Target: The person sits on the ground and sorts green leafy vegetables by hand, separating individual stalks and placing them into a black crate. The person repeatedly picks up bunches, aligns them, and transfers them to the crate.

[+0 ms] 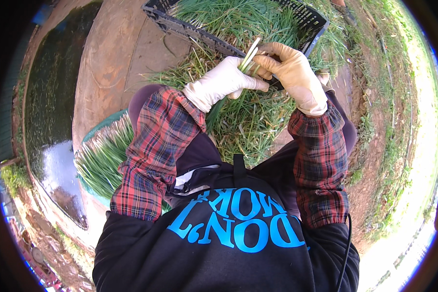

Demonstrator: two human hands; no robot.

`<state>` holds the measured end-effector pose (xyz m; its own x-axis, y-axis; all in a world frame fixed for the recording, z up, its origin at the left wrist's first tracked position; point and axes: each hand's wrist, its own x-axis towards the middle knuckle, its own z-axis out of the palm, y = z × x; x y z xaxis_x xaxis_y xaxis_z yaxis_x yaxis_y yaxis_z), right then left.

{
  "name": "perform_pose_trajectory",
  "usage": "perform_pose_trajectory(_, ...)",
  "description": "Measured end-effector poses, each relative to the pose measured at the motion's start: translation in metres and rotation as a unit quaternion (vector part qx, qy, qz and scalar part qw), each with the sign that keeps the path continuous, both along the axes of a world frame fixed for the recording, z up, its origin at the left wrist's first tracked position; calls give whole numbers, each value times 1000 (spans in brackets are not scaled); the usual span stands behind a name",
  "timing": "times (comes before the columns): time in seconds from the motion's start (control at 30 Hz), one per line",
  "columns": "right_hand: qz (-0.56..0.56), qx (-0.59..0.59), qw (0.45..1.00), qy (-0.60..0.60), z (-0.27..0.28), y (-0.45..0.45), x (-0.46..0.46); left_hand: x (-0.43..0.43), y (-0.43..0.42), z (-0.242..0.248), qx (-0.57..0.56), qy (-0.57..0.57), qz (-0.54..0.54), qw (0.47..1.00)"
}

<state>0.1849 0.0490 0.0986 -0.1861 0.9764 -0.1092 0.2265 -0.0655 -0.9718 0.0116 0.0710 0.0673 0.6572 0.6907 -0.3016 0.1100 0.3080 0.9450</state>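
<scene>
My left hand (222, 80), in a white glove, is closed around a small bunch of chive-like stalks (249, 58). Their pale ends point up and away from me, and green leaves hang below the palm. My right hand (294, 75), in a stained glove, bends over the same bunch from the right, its thumb and fingers pinching at the stalks. What lies between those fingertips is partly hidden. Just beyond both hands stands a black plastic crate (204, 31) holding a heap of long green leaves (241, 18).
Loose green and yellowed leaves (246, 127) lie in a pile between my knees. To the left, neatly laid stalks (104, 157) rest on a green sheet, white ends outward. A dark water channel (54, 91) runs beyond the concrete (106, 58). Another person's foot (346, 14) shows at top right.
</scene>
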Motion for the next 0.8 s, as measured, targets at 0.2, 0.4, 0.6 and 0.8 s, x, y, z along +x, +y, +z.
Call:
perform_pose_trajectory(0.2,-6,17,998,-62,4,-1,-1,6,-2,0,8,66,-8,998)
perform_pose_trajectory(0.4,-73,59,995,16,-3,3,3,7,-2,-1,-1,79,-6,997)
perform_pose_trajectory(0.6,37,-13,997,-63,4,-2,-5,5,3,-21,297,171,-74,937)
perform_pose_trajectory(0.8,86,-28,996,4,-11,-3,-11,3,0,-39,430,111,31,895)
